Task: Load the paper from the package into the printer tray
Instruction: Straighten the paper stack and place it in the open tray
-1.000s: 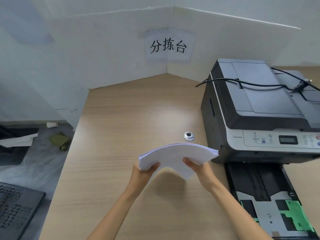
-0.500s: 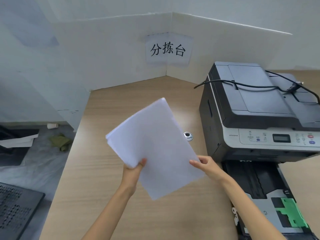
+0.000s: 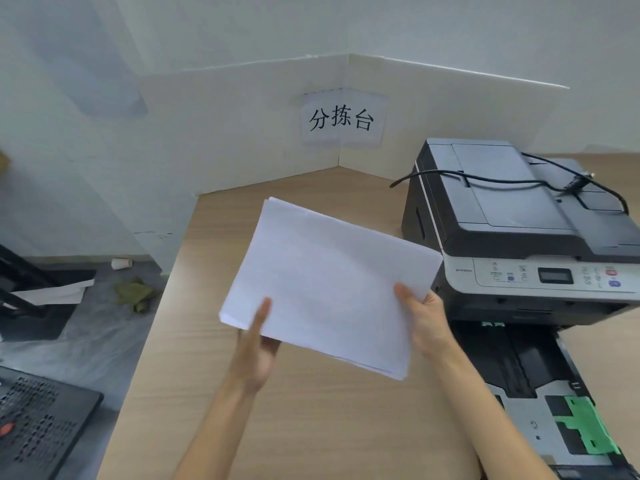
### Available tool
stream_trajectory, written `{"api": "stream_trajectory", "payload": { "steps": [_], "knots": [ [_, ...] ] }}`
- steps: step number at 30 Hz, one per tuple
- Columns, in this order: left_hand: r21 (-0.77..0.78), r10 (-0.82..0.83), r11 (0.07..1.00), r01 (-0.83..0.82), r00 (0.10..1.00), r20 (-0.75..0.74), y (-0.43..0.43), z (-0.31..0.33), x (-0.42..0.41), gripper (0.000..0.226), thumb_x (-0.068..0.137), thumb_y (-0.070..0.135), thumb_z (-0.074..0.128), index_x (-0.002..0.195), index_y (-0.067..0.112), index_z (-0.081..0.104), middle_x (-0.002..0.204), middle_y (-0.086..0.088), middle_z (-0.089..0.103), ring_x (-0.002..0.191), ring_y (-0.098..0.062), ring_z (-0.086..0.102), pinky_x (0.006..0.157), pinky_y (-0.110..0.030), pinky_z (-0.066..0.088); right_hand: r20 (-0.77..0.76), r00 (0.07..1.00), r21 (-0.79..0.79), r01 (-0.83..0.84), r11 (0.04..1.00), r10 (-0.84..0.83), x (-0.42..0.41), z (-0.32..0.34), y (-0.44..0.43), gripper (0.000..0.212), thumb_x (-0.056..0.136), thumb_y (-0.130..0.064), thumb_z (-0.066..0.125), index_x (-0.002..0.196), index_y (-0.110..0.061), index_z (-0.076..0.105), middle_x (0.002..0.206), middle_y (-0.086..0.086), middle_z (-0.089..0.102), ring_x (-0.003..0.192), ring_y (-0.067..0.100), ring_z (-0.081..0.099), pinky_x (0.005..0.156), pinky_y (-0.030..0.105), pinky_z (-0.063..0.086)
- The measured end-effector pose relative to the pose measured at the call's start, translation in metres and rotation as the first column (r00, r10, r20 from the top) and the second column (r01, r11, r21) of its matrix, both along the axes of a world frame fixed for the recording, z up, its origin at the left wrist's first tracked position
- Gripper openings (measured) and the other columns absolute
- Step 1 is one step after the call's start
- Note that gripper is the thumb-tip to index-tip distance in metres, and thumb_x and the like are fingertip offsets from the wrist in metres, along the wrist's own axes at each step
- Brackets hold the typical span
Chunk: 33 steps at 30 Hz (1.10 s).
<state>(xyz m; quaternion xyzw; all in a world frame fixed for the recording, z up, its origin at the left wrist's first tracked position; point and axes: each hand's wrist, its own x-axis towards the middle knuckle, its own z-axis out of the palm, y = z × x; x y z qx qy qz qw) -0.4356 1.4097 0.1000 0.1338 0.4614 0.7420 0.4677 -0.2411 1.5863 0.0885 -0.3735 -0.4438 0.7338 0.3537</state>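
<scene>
- Fingers of the right hand were closed on the near right edge of the paper stack, the thumb laid on the top sheet and the rest hidden beneath.
- The left hand was set at the stack's near left corner, its thumb stretched flat across the top sheet; the other fingers were tucked under the sheets and could not be seen clearly, so a light pinch rather than a full clasp was shown.
- The paper stack was held clear of the wooden table, its face tilted toward the camera and skewed, with the far left corner highest and the sheets slightly fanned at the edges.
- The stack's right edge was seen just beside the front of the printer, overlapping its lower left corner in view.
- The printer tray was pulled out toward the camera, below and to the right of the stack, well apart from the sheets; a green guide was seen at its near end.
- A black cable was draped across the printer's lid.
- A paper sign with black characters was fixed in the corner of the white partition behind the table.
</scene>
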Motion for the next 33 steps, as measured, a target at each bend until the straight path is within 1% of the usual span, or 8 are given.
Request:
{"api": "stream_trajectory", "payload": {
  "steps": [3,8,13,17,22,26,29,33],
  "knots": [
    [-0.026,-0.242,0.97,0.242,0.97,0.016,-0.025,0.02,-0.051,0.061,0.082,0.054,0.052,0.128,0.015,0.056,0.118,-0.005,0.067,0.109,-0.022,0.061,0.084,-0.031,0.054,-0.02,0.999,0.023,-0.032,0.999,0.033,0.017,0.006,0.007,0.025,0.08,-0.019,0.063,0.098,-0.002,0.065,0.084,0.006,0.075,0.073,0.024,0.071,0.065,0.036,0.06],
    [-0.407,-0.612,0.765,0.499,0.759,-0.221,-0.017,0.035,-0.08,0.061,0.073,0.054,0.064,0.124,0.021,0.059,0.121,-0.01,0.063,0.109,-0.03,0.06,0.088,-0.039,0.048,0.034,0.995,0.078,-0.091,0.993,0.089,0.024,0.011,0.006,0.024,0.075,-0.022,0.067,0.091,-0.005,0.069,0.082,0.007,0.076,0.071,0.023,0.072,0.061,0.033,0.059],
    [-0.44,-0.31,0.894,0.087,0.829,-0.466,0.009,0.011,-0.053,0.007,0.079,0.021,0.067,0.085,0.02,0.071,0.092,-0.005,0.074,0.086,-0.02,0.07,0.071,-0.035,0.057,0.134,0.986,0.153,-0.116,0.981,0.096,0.022,0.004,0.004,0.013,0.083,-0.015,0.061,0.09,-0.007,0.069,0.08,0.003,0.076,0.073,0.019,0.071,0.064,0.031,0.058],
    [-0.353,-0.138,0.931,-0.09,0.809,-0.571,0.018,-0.019,-0.036,0.025,0.084,-0.002,0.057,0.063,0.013,0.059,0.049,0.016,0.059,0.051,0.002,0.051,0.05,-0.023,0.043,0.238,0.967,0.25,-0.145,0.957,0.084,0.017,-0.009,0.011,0.018,0.083,-0.014,0.066,0.1,-0.013,0.071,0.093,0.006,0.073,0.085,0.016,0.064,0.078,0.034,0.051],
    [-0.417,-0.09,0.894,-0.165,0.844,-0.528,0.024,-0.056,-0.026,0.024,0.085,0.001,0.06,0.069,0.019,0.065,0.057,0.017,0.062,0.053,0.002,0.053,0.054,-0.024,0.043,0.289,0.953,0.121,-0.134,0.984,0.094,0.019,-0.037,0.021,0.018,0.085,-0.008,0.064,0.1,-0.016,0.07,0.093,0.003,0.07,0.087,0.015,0.064,0.081,0.032,0.049],
    [-0.561,-0.176,0.819,-0.121,0.878,-0.446,0.016,-0.097,-0.009,0.024,0.075,0.005,0.07,0.064,0.026,0.067,0.067,0.002,0.064,0.057,-0.004,0.055,0.054,-0.024,0.046,0.398,0.909,0.007,-0.138,0.99,0.124,0.025,-0.076,0.014,0.029,0.063,-0.03,0.076,0.091,-0.02,0.072,0.09,0.001,0.073,0.092,0.024,0.065,0.083,0.035,0.049],
    [-0.572,-0.194,0.818,-0.063,0.905,-0.378,0.007,-0.111,-0.003,0.027,0.073,-0.001,0.075,0.077,0.026,0.07,0.067,0.015,0.073,0.064,0.004,0.064,0.057,-0.009,0.049,0.405,0.896,-0.03,-0.189,0.982,0.185,0.03,-0.09,0.007,0.041,0.06,-0.042,0.074,0.097,-0.022,0.071,0.096,-0.003,0.074,0.098,0.018,0.066,0.082,0.028,0.049],
    [-0.515,-0.143,0.853,-0.082,0.913,-0.383,0.007,-0.106,-0.012,0.033,0.07,0.002,0.079,0.086,0.028,0.068,0.074,0.028,0.072,0.072,0.007,0.066,0.063,-0.008,0.051,0.328,0.928,-0.045,-0.172,0.984,0.177,0.033,-0.085,0.01,0.06,0.057,-0.052,0.077,0.104,-0.017,0.064,0.094,-0.006,0.072,0.091,0.009,0.066,0.078,0.022,0.05]
  ]
}}
